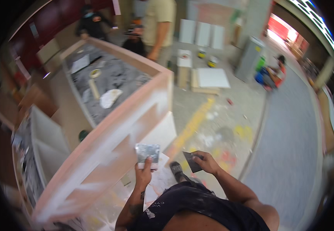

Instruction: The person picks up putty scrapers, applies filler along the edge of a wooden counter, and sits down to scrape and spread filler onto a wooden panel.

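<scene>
My left hand point(144, 174) grips a flat square plate point(147, 152) with a shiny silver face and a whitish lower edge, thumb on top. Over to the right, my right hand point(205, 163) is closed on a thin dark grey flat blade point(192, 162), perhaps a scraper; its exact kind is unclear. The two pieces are apart. Left of my hands runs the long pinkish-brown side panel point(109, 150) of a counter-like frame, smeared with white filler. Neither hand touches it.
On the grey speckled counter top point(117, 75) lie a tape roll point(95, 73) and white scraps. People stand behind it; another person point(273, 73) sits far right by a grey cabinet point(250, 57). White boards point(213, 78) and yellow-black cans point(212, 61) occupy the paint-stained floor.
</scene>
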Demonstrator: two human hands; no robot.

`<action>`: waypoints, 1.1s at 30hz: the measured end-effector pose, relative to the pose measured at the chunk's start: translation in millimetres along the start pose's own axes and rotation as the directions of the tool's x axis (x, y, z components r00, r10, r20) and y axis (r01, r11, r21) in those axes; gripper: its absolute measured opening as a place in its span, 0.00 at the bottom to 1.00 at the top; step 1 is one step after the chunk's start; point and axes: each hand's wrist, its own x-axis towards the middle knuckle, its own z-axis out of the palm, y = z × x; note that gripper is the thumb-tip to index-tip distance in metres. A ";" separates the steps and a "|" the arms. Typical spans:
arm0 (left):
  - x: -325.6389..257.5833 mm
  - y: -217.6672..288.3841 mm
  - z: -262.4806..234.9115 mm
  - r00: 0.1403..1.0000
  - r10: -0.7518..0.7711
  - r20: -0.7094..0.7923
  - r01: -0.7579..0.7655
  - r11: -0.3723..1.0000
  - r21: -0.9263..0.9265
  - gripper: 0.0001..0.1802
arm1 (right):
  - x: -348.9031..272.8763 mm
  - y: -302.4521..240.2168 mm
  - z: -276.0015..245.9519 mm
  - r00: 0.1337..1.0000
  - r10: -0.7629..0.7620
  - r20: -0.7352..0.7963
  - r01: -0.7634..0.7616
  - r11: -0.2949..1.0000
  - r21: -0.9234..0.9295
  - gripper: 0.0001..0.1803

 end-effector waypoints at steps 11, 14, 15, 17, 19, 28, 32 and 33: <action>-65.0 -63.4 0.5 0.944 -0.323 0.066 0.308 0.935 0.178 0.26 | -142.8 52.6 -24.3 0.938 0.140 -0.317 -0.188 0.974 -0.129 0.19; -58.5 -57.3 37.4 0.945 -0.296 0.137 0.256 0.934 0.249 0.24 | -157.9 61.5 -42.8 0.914 0.149 -0.378 -0.205 0.972 -0.111 0.19; -54.3 -55.4 52.8 0.948 -0.270 0.167 0.218 0.937 0.273 0.22 | -162.6 65.3 -51.3 0.912 0.157 -0.380 -0.218 0.968 -0.124 0.19; -37.9 -61.3 82.0 0.942 -0.252 0.222 0.178 0.935 0.306 0.22 | -173.6 80.1 -71.8 0.897 0.137 -0.421 -0.200 0.974 -0.109 0.19; -21.2 -63.5 118.9 0.935 -0.234 0.265 0.129 0.924 0.360 0.21 | -187.2 102.3 -95.5 0.880 0.115 -0.460 -0.181 0.978 -0.101 0.19; 20.7 -108.3 303.1 0.763 -0.214 0.610 -0.232 0.790 0.567 0.23 | -269.4 173.2 -252.5 0.524 0.296 -0.799 -0.275 0.946 0.170 0.18; 61.7 -170.7 299.5 0.730 -0.462 0.503 -0.271 0.480 0.834 0.24 | -300.8 206.3 -306.7 0.329 0.230 -0.916 -0.194 0.966 0.173 0.17; 73.8 -184.9 284.9 0.745 -0.493 0.450 -0.195 0.485 0.853 0.24 | -305.5 194.6 -319.9 0.264 0.244 -0.933 -0.150 0.966 0.210 0.17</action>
